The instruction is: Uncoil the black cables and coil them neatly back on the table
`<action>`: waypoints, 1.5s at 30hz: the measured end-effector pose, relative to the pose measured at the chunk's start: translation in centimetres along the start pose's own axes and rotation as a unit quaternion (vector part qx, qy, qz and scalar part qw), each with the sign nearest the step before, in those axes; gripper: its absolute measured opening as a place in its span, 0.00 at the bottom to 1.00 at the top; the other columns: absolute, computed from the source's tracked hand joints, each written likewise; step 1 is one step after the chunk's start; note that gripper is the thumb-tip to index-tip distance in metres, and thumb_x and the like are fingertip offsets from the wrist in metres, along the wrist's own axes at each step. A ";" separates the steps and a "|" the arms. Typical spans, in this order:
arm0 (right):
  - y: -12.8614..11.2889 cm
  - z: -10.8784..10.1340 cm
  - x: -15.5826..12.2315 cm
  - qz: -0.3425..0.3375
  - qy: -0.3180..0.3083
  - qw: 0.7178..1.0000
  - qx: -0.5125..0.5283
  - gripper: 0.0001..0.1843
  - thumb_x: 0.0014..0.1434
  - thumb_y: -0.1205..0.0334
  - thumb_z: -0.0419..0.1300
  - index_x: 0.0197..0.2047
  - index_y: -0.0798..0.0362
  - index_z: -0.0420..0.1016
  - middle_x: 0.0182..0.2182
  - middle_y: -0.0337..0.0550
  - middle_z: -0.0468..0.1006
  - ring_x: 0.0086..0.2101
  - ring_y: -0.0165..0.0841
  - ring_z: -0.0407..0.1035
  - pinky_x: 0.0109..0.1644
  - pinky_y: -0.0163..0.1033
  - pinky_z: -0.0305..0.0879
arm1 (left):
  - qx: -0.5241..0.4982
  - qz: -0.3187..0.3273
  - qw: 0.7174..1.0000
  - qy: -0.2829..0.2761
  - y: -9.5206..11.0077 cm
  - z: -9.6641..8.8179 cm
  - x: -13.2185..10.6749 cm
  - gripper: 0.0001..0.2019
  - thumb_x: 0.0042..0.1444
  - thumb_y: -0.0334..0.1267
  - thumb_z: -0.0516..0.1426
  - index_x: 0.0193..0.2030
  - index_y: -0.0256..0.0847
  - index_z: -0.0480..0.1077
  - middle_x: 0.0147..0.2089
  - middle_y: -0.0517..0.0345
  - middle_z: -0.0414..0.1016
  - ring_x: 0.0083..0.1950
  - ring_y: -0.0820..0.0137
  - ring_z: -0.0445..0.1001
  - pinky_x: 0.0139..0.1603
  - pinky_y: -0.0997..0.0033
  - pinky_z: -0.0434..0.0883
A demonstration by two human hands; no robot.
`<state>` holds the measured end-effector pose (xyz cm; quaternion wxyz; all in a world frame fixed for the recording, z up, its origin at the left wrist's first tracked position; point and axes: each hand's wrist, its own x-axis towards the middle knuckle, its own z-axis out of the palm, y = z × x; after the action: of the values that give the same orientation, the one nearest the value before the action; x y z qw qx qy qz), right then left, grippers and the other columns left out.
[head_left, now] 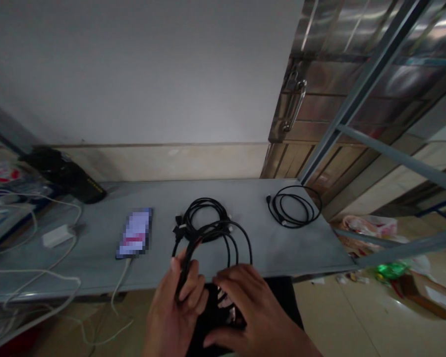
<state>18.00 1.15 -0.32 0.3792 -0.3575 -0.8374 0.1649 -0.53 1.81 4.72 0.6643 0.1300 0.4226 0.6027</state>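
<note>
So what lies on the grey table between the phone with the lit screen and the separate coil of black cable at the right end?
In the head view, another black cable bundle.

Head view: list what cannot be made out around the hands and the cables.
- Phone screen: blurred out, content unreadable.
- Black cable: its lower loops are covered by the left hand and right hand; how many cords are bundled is unclear.
- Dark object at the table's far left: too dim to identify.
- White cords: cut off by the left edge.
- Coiled cable: connector type too small to tell.
</note>
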 end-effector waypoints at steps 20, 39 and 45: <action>4.9 -9.4 -2.1 0.266 0.357 0.823 0.352 0.18 0.77 0.45 0.66 0.39 0.47 0.75 0.26 0.32 0.61 0.26 0.29 0.59 0.33 0.37 0.67 | 0.112 0.055 0.986 -0.108 5.7 -4.9 2.6 0.28 0.69 0.48 0.71 0.72 0.42 0.80 0.61 0.38 0.88 0.55 0.49 0.90 0.53 0.57 0.88; 9.7 -8.3 -6.0 0.344 0.234 0.907 0.060 0.30 0.72 0.33 0.66 0.31 0.47 0.64 0.28 0.35 0.67 0.31 0.32 0.60 0.36 0.38 0.61 | 0.115 0.096 0.988 -0.046 8.5 -9.7 1.9 0.28 0.60 0.45 0.76 0.65 0.41 0.83 0.40 0.50 0.85 0.43 0.57 0.85 0.42 0.61 0.89; 8.9 -5.8 -5.7 0.340 0.046 0.938 0.045 0.25 0.62 0.37 0.76 0.45 0.49 0.76 0.47 0.47 0.84 0.46 0.42 0.78 0.49 0.43 0.73 | 0.114 0.094 0.989 -0.013 7.2 -8.7 1.1 0.24 0.63 0.45 0.73 0.65 0.42 0.83 0.39 0.52 0.83 0.43 0.60 0.83 0.42 0.66 0.86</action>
<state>29.22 3.15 -4.28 0.3542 -0.6108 -0.6389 0.3054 -11.83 1.62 3.89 0.5908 0.2523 0.4658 0.6086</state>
